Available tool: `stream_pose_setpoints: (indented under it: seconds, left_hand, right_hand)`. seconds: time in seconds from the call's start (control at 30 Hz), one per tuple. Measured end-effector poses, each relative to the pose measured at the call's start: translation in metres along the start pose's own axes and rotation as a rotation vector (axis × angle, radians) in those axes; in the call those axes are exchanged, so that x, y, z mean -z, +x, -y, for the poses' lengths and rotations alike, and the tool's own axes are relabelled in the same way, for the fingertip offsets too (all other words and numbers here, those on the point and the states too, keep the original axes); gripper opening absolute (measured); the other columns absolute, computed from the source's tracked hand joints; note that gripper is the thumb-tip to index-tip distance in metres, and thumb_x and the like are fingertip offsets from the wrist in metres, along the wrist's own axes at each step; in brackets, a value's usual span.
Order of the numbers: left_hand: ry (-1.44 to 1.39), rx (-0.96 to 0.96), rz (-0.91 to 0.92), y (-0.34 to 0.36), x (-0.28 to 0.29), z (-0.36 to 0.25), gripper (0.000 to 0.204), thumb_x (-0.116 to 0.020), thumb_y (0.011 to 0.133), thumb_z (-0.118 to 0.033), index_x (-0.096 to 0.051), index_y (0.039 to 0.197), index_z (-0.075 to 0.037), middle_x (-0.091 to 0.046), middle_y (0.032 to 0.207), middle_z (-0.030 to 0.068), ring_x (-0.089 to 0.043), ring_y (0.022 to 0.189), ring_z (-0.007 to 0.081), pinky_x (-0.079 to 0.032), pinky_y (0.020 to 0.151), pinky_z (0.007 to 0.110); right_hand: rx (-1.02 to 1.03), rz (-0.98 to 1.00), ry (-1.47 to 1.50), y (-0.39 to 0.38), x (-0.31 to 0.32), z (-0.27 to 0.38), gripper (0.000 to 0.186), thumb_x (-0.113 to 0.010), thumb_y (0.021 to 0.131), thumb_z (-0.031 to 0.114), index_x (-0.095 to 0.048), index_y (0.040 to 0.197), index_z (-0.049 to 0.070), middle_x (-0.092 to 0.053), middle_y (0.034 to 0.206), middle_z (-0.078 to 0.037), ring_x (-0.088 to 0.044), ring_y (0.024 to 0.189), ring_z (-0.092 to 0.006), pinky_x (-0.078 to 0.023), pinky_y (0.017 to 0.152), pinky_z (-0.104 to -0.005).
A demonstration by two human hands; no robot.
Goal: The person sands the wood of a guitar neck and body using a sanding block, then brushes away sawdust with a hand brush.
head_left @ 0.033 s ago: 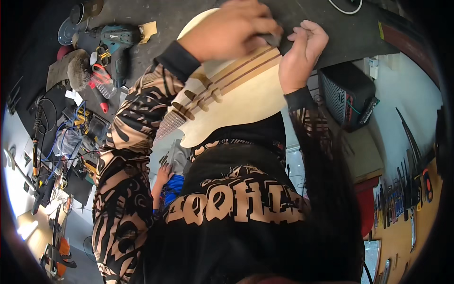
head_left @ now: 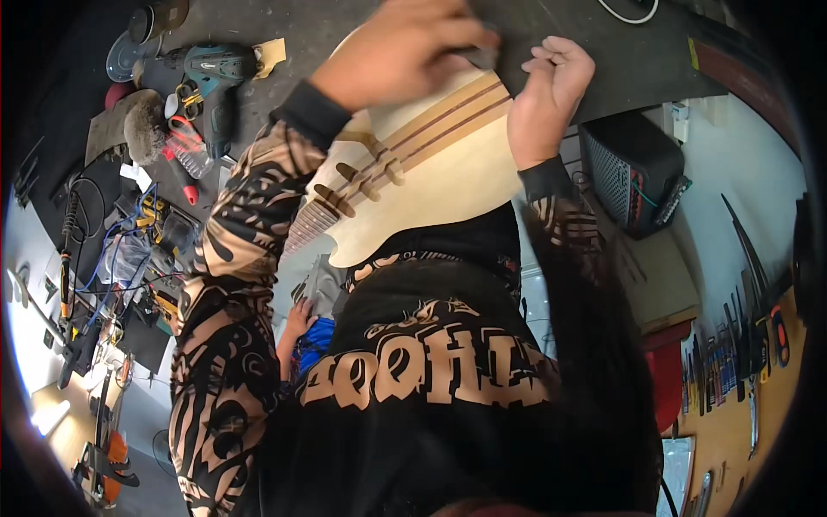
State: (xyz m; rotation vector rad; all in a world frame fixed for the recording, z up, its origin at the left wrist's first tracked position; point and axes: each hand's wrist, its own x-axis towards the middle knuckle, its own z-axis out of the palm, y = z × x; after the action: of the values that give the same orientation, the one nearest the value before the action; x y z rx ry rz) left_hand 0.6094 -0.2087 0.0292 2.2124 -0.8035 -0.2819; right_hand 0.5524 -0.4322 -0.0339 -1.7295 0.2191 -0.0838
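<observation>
on pale smooth wooden guitar body (head_left: 431, 164): left hand (head_left: 405, 52) grip grasping dark sanding block (head_left: 478, 56); right hand (head_left: 547, 95) clenched.

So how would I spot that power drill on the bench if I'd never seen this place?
Start at the pale wooden guitar body under the person's hands, then look left across the dark workbench past the patterned sleeve. The drill lies on its side beside red-handled tools. It is the only teal-and-black, pistol-shaped tool there.

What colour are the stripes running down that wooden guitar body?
The guitar body is pale wood with dark brown stripes down its middle; the head view shows it.
</observation>
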Motion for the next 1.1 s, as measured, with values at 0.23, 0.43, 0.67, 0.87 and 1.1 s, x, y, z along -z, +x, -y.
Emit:
stream_pose_setpoints:
  seconds: [0.23,0.43,0.67,0.87,1.1]
  left_hand:
    - [0.127,0.372,-0.329,-0.031,0.001,-0.006,0.032,-0.074,0.097,-0.006,-0.073,0.128,-0.003,-0.066,0.117,0.0137,-0.061,0.112,0.0371,-0.048,0.101,0.048]
    - [0.186,-0.051,-0.065,0.003,-0.021,-0.020,0.027,-0.073,0.095,-0.006,-0.075,0.122,-0.006,-0.067,0.114,0.0121,-0.060,0.110,0.0332,-0.045,0.096,0.047]
    - [0.146,0.312,-0.408,-0.044,-0.002,0.019,0.026,-0.069,0.105,-0.016,-0.071,0.123,0.002,-0.063,0.116,0.0209,-0.057,0.113,0.0432,-0.046,0.104,0.048]
    - [0.229,0.156,-0.222,-0.008,-0.019,-0.026,0.026,-0.078,0.096,-0.015,-0.074,0.120,-0.005,-0.063,0.112,0.0180,-0.060,0.110,0.0397,-0.050,0.097,0.048]
    - [0.225,0.062,-0.024,0.004,0.006,-0.007,0.027,-0.080,0.094,-0.016,-0.079,0.119,-0.008,-0.066,0.109,0.0160,-0.062,0.106,0.0377,-0.049,0.094,0.048]
  right_hand:
    - [0.266,0.227,-0.588,-0.050,0.025,0.008,0.025,-0.058,0.102,-0.001,-0.067,0.123,0.011,-0.069,0.124,-0.008,-0.061,0.116,-0.0370,-0.042,0.106,-0.0502]
    - [0.256,0.044,-0.366,-0.055,0.046,-0.011,0.029,-0.050,0.097,-0.013,-0.063,0.119,0.001,-0.064,0.116,-0.018,-0.059,0.114,-0.0388,-0.048,0.103,-0.0500]
    - [0.290,0.093,-0.351,-0.051,0.041,-0.012,0.032,-0.051,0.089,-0.016,-0.064,0.113,0.001,-0.065,0.115,-0.017,-0.060,0.111,-0.0393,-0.048,0.101,-0.0509]
    - [0.323,0.167,-0.498,-0.046,0.039,-0.010,0.032,-0.057,0.088,-0.014,-0.067,0.111,0.006,-0.067,0.113,-0.012,-0.060,0.113,-0.0404,-0.046,0.101,-0.0515]
    - [0.297,0.230,-0.494,-0.067,0.063,0.006,0.029,-0.077,0.097,0.008,-0.062,0.121,0.004,-0.067,0.113,-0.016,-0.061,0.116,-0.0400,-0.047,0.104,-0.0536]
